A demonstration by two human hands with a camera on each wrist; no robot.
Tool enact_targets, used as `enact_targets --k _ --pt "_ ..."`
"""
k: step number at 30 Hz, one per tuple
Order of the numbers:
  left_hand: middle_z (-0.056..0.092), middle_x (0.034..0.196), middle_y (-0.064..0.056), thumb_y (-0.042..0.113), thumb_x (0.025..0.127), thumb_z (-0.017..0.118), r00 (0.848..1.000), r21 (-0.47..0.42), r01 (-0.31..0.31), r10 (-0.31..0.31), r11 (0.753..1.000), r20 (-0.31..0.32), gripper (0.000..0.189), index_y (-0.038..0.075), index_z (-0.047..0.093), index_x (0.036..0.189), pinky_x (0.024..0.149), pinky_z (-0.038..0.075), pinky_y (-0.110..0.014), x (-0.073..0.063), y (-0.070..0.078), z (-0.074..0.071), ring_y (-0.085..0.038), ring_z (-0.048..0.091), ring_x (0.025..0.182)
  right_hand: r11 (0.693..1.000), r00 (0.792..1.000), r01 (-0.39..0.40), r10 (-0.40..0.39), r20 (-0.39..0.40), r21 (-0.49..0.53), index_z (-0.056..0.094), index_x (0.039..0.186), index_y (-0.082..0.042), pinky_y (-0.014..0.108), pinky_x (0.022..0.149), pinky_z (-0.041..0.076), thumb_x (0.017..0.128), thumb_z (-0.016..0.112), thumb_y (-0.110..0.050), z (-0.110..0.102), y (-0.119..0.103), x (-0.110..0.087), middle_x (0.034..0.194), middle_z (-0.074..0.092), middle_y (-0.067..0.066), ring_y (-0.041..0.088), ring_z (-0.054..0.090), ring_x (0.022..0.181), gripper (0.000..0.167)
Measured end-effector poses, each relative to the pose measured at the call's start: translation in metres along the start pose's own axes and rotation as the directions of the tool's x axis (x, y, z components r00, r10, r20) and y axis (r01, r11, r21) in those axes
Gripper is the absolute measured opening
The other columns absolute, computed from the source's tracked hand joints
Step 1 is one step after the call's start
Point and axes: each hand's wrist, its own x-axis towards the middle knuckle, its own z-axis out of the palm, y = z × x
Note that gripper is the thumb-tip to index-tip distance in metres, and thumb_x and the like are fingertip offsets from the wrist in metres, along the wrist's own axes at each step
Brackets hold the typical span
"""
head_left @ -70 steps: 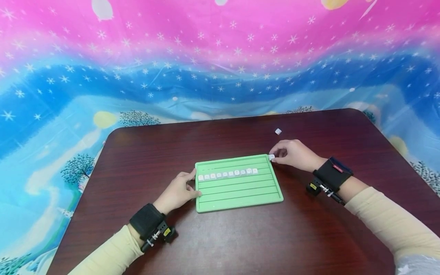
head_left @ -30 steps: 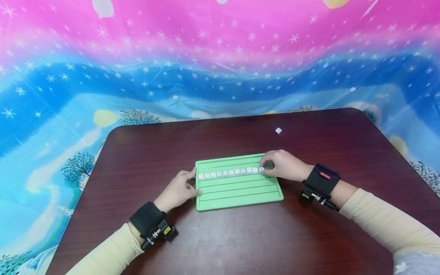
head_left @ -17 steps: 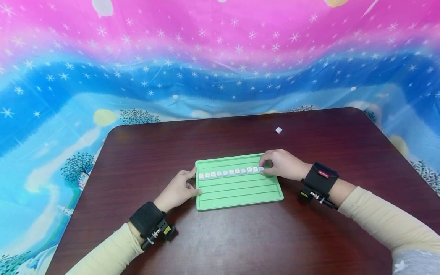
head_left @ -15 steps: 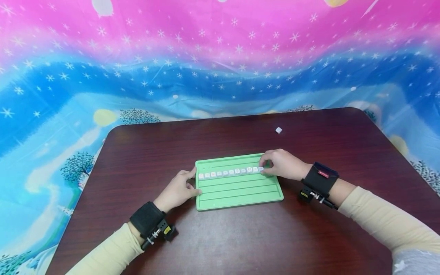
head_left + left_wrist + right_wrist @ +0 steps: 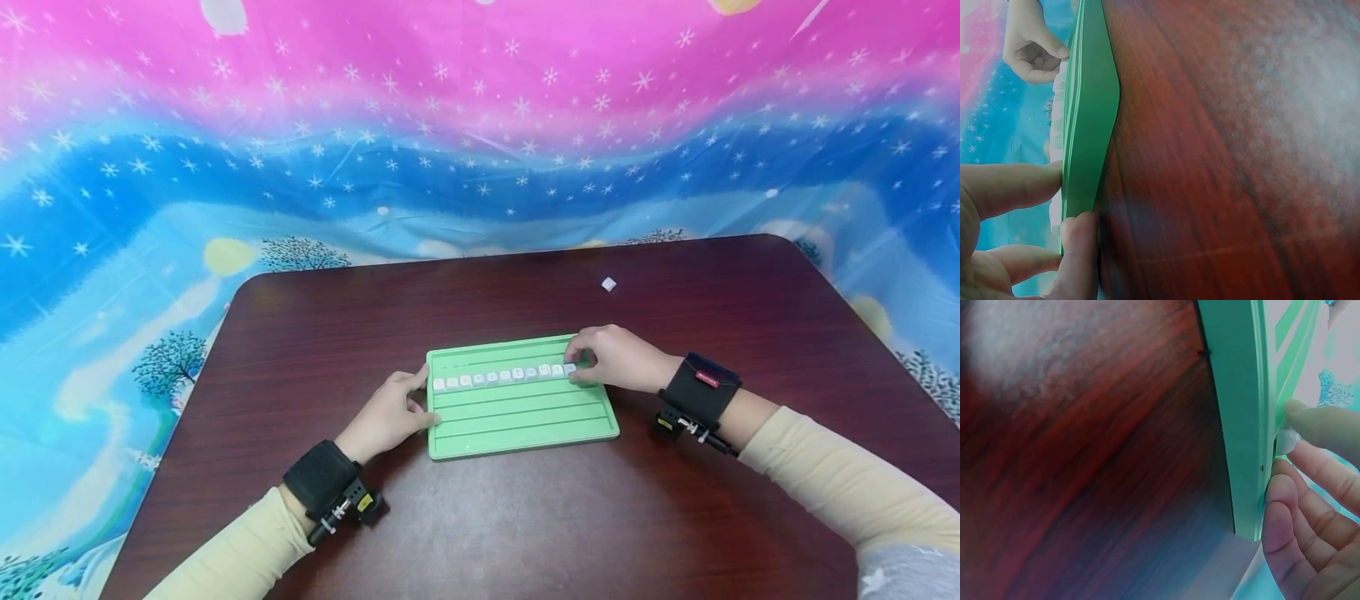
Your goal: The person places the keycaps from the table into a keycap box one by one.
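Observation:
A light-green ridged tray lies on the table with a row of small white keycaps along one of its upper grooves. My left hand grips the tray's left edge, thumb and fingers set apart along the rim. At the row's right end my right hand pinches a keycap between thumb and fingertip, down at the groove. The right wrist view shows this keycap partly hidden by the fingers. Markings on the keycaps are too small to read.
One loose white keycap sits on the dark wooden table, beyond the tray and to the right. Behind the table hangs a pink and blue snowflake cloth.
From beside the tray's upper right corner, my right hand has brought the keycap left and nearer to the row's end. During the last second it barely moves. My left hand stays at the tray's edge.

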Motion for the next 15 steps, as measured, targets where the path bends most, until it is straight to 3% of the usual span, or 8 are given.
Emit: enact_targets --k 15 --pt "0.048 0.131 -0.023 0.003 0.091 0.076 1.000 -0.008 0.001 -0.001 1.000 0.000 0.083 -0.004 0.027 0.158 0.066 0.043 -0.030 -0.0003 -0.0001 -0.0001 -0.015 0.052 0.072 1.000 1.000 0.016 -0.016 -0.005 -0.025 0.077 0.108 -0.010 0.033 0.075 0.052 0.093 0.077 -0.011 0.0014 0.0011 0.0007 0.107 0.068 0.002 0.010 0.059 0.082 0.015"
